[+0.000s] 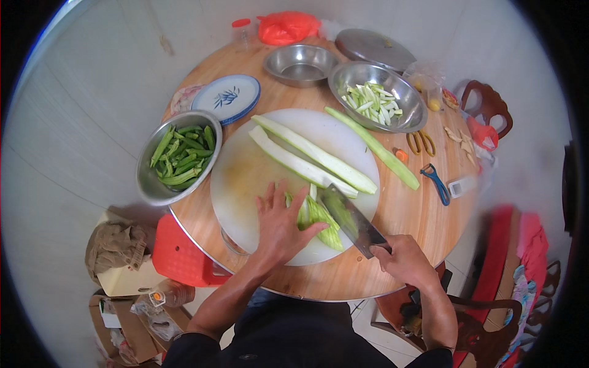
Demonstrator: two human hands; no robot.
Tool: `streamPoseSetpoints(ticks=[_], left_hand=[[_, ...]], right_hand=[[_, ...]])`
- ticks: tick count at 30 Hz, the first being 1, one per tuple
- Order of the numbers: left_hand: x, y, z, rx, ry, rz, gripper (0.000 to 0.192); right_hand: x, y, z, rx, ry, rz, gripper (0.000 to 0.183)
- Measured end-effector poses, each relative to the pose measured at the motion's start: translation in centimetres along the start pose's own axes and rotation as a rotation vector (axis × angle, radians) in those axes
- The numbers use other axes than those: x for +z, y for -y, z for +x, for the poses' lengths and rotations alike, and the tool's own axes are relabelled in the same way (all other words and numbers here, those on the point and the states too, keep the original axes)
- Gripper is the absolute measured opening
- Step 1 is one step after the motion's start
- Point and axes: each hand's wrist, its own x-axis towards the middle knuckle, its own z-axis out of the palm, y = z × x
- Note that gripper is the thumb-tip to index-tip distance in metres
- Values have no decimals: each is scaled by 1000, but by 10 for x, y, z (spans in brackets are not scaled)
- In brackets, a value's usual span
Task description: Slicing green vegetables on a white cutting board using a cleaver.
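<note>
My right hand [405, 260] is closed on the handle of a cleaver [349, 221], whose blade stands beside sliced pale green gourd pieces [324, 225] on a round white cutting board [234, 202]. With fingers spread, my left hand [285, 221] rests on the left part of those slices. Two long peeled gourd strips [322, 156] lie on the board above the hands. Another long green gourd piece [377, 149] lies across the board's right edge onto the table. Cut gourd sticks [372, 103] fill part of a steel bowl [412, 110] at the upper right.
On the round wooden table [428, 221] are a steel bowl [142, 184] of okra [184, 156], stacked plates [225, 96], another steel bowl [301, 64], a metal lid [375, 46], scissors [421, 143], a blue peeler [437, 184] and an orange piece [401, 155]. A red stool [179, 253] stands at left.
</note>
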Motion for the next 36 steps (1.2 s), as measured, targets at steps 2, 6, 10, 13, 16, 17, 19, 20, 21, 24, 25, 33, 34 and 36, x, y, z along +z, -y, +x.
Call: streamPoseSetpoints(ticks=[2, 6, 10, 13, 16, 17, 19, 20, 21, 24, 25, 33, 34, 36], left_hand=[[-1, -3, 6, 4, 55, 28, 84], [7, 3, 18, 56, 109, 76, 81], [14, 5, 23, 83, 125, 78, 77], [15, 1, 27, 105, 102, 46, 71], [16, 0, 27, 102, 85, 0, 68], [17, 0, 25, 109, 84, -1, 68], [20, 0, 19, 112, 21, -28, 66], [19, 0, 15, 117, 20, -25, 66], [20, 0, 12, 99, -5, -74, 62], [21, 0, 7, 70, -64, -144, 54], [22, 1, 5, 52, -99, -162, 49], [16, 7, 0, -10, -242, -304, 41], [12, 7, 0, -29, -252, -352, 40], [3, 5, 0, -27, -274, -359, 39]], right_hand=[[0, -9, -1, 373, 237, 395, 31], [9, -19, -11, 455, 258, 661, 34], [21, -15, -21, 540, 310, 913, 31], [39, 6, -22, 608, 284, 1021, 30], [61, 17, -21, 542, 245, 1082, 31], [67, 20, -19, 542, 237, 1083, 31], [82, 30, -14, 504, 244, 1104, 31], [84, 41, -12, 497, 239, 1156, 31], [88, 47, -9, 497, 231, 1157, 31], [102, 61, 3, 481, 232, 1166, 24], [104, 68, 6, 478, 232, 1165, 24], [108, 99, 24, 527, 205, 1254, 16], [107, 100, 24, 483, 222, 1250, 17], [106, 100, 26, 411, 232, 1220, 20]])
